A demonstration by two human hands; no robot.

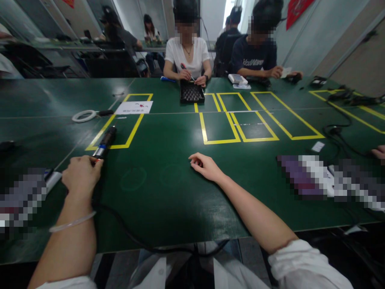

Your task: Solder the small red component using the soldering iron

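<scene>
A: Where's the cylindrical tool (104, 143)?
B: At the left of the green table (168, 208), across the near edge of a yellow tape outline (134, 135). Its long axis runs away from the person, slanting a little right, the black tip aimed at a white sheet (135, 107).
A: What has it?
B: The left hand (80, 173). Its fingers are clamped around the tool's near end, just short of the blue band.
A: And the right hand (203, 166)?
B: Well apart, over the middle of the table, fingers loosely curled; I can't tell whether the tips meet.
A: The arms?
B: Left forearm reaching forward, back of the hand uppermost, a pale bracelet (72, 224) round the wrist. Right forearm slants inward from a rolled white sleeve (300, 261).
</scene>
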